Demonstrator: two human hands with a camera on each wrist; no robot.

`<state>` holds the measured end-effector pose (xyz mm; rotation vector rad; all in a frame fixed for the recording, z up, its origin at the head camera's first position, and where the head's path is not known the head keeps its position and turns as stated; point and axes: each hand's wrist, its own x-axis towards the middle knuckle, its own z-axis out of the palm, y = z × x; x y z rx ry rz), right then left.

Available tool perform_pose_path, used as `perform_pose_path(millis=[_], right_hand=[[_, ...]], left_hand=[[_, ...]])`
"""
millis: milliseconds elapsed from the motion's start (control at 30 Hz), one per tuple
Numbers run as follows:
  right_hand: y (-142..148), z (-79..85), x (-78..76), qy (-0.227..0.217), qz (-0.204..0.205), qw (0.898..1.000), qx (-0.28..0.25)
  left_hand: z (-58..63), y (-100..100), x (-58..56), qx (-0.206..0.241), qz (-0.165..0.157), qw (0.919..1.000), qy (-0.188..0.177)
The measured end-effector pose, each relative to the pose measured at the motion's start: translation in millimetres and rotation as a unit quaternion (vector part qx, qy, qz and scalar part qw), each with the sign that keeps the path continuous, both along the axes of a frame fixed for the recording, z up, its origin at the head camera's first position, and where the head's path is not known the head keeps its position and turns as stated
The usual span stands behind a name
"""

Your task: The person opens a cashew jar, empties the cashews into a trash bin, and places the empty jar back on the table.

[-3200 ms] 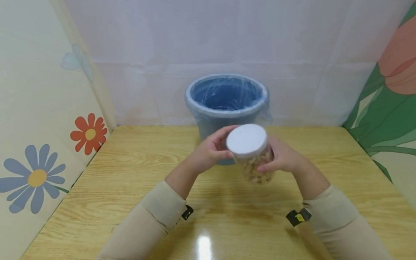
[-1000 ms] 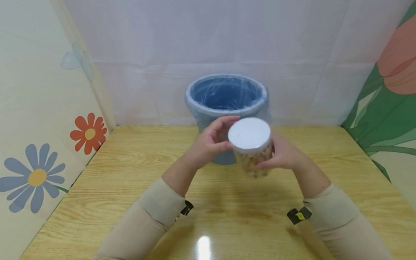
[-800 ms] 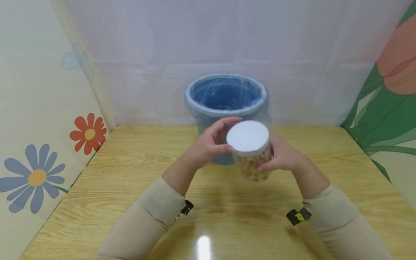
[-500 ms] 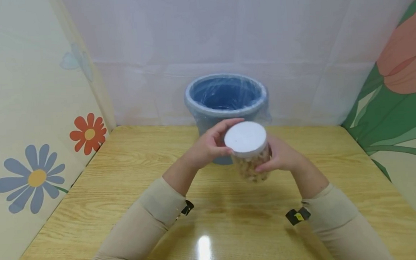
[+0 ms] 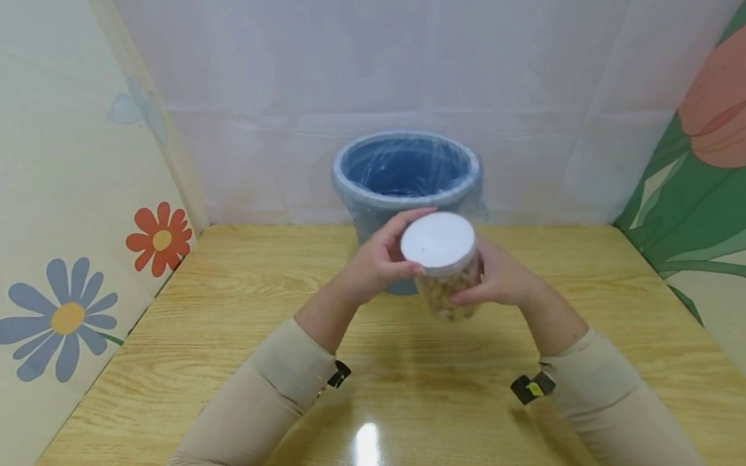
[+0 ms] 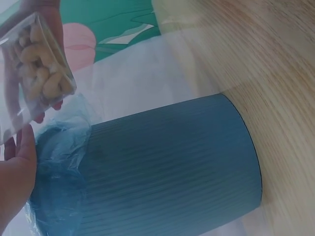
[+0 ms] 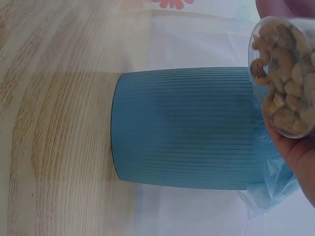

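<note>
A clear plastic jar of cashews (image 7: 290, 83) with a white lid (image 5: 438, 240) is held up off the table, slightly tilted. My right hand (image 5: 504, 274) grips the jar's body from the right, its thumb lying across the front. On the left side, my left hand (image 5: 375, 262) holds the lid, with the thumb at the front of the rim and the fingers curving behind. In the left wrist view, the cashews (image 6: 42, 69) show through the jar's wall; the lid is out of that view.
A blue ribbed waste bin (image 6: 172, 167) stands behind the jar on the wooden table (image 5: 271, 269), against the pale back wall covering (image 5: 309, 64). A clear plastic liner (image 7: 273, 182) is folded over its rim. Flower-printed panels (image 5: 33, 199) flank both sides.
Over the last second the jar has shifted slightly left between my hands. The left thumb, beside the lid earlier, now overlaps its front rim. The bin has stayed put.
</note>
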<state>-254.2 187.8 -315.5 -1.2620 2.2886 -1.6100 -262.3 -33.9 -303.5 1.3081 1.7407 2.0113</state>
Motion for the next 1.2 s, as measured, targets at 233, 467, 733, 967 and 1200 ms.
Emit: perform_pose_path(millis=[233, 467, 733, 967, 1200], right_hand=[[-2.6, 0.1, -1.1, 0.011, -0.028, 1.0, -0.004], [-6.2, 3.2, 2.9, 0.024, -0.082, 0.996, 0.012], [-10.4, 5.4, 4.2, 0.067, -0.135, 0.988, 0.036], [-13.4, 4.7, 4.1, 0.098, -0.168, 0.979, 0.064], [-13.7, 6.1, 4.8, 0.103, -0.173, 0.977, 0.068]], left_hand=[[1.8, 2.8, 3.3, 0.012, 0.036, 0.9993, 0.002], [2.6, 3.3, 5.3, 0.019, 0.06, 0.998, 0.002], [2.3, 4.2, 5.7, 0.017, 0.09, 0.9958, 0.007], [3.9, 0.5, 6.0, -0.038, 0.13, 0.9905, 0.023], [3.6, 0.9, 5.2, -0.041, 0.131, 0.9903, 0.019]])
